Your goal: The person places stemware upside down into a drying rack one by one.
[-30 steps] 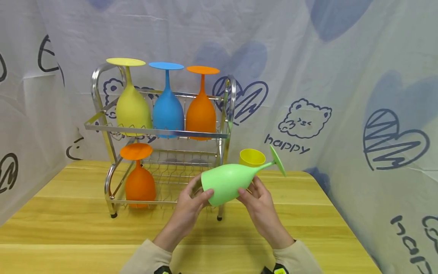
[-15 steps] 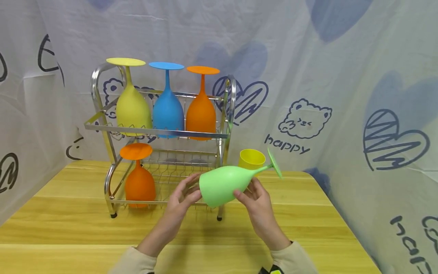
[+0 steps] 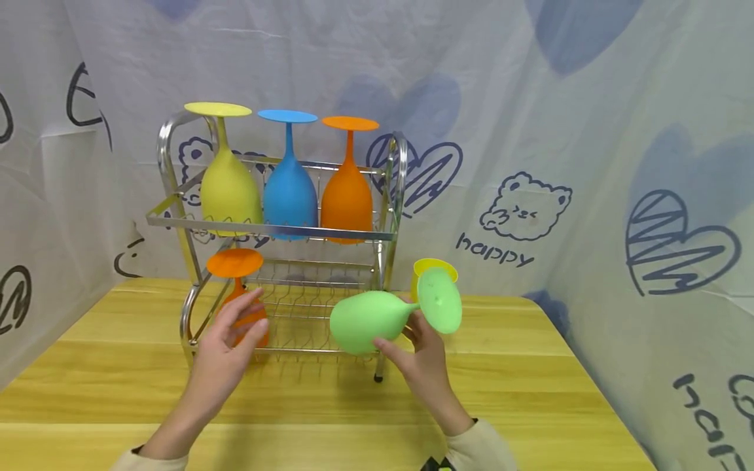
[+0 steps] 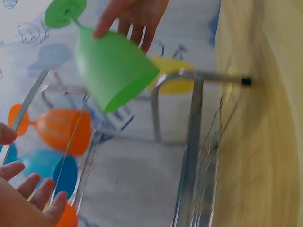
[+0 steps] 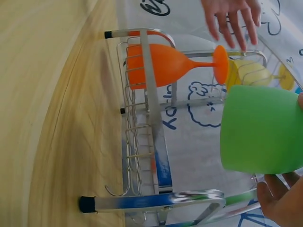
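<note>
A light green plastic goblet (image 3: pixel 368 320) lies tilted nearly sideways in my right hand (image 3: pixel 421 363), its mouth to the left and its foot to the right. Thumb and fingers of that hand grip the bowl near the stem, in front of the rack's lower right side. My left hand (image 3: pixel 224 350) holds nothing; its fingers are spread and relaxed. In the head view it overlaps an orange goblet (image 3: pixel 235 263) that stands upside down on the lower shelf. The left wrist view shows the green goblet (image 4: pixel 113 71) with its mouth angled downward.
A two-tier chrome dish rack (image 3: pixel 277 228) stands on the wooden table (image 3: pixel 501 379). Its upper shelf bears upside-down yellow (image 3: pixel 230 190), blue (image 3: pixel 290 196) and orange (image 3: pixel 346 196) goblets. A yellow cup-shaped piece (image 3: pixel 421 268) sits behind the green goblet. A printed curtain hangs behind.
My left hand has let go of the green goblet and moved left toward the lower orange one. My right hand has carried the goblet slightly left and turned its foot toward me.
</note>
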Motion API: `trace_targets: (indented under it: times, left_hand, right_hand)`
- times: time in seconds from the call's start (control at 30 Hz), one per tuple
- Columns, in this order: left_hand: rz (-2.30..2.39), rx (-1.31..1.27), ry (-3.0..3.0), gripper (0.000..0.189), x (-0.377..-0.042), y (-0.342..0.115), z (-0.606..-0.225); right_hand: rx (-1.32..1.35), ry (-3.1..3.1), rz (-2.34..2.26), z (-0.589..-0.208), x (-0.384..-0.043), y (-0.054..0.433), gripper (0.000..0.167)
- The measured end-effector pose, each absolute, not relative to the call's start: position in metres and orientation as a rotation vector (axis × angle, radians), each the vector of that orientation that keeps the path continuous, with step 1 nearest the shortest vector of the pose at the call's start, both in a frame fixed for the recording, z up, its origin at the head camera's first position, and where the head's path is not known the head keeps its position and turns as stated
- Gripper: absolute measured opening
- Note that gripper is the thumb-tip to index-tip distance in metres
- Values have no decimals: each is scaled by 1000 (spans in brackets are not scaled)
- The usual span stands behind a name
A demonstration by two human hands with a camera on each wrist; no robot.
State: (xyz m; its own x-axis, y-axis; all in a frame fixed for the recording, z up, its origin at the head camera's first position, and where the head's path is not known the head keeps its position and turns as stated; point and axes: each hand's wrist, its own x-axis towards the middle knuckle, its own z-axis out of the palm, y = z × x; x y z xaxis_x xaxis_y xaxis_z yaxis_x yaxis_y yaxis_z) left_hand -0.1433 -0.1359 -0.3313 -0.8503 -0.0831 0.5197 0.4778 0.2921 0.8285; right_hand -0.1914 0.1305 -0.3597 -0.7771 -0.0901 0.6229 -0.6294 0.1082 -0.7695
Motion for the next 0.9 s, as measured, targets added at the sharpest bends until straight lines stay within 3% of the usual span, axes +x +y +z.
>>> trace_targets:
  times: [0.3, 0.53, 0.73, 0.9]
  left_hand:
    - [-1458, 67, -1946, 39, -147, -191, -341]
    - [-1569, 402, -2131, 49, -169, -226, -359]
    - [-1672, 425, -2238, 56, -184, -242, -370]
    - [-1857, 397, -2177, 50, -192, -254, -378]
  right_hand:
    - [760, -1930, 1535, -358, -197, 106, 72]
    - [780, -1965, 1555, -371, -210, 91, 69]
    - [832, -1975, 1546, -371, -216, 77, 68]
    - [899, -1971, 1546, -375, -220, 70, 74]
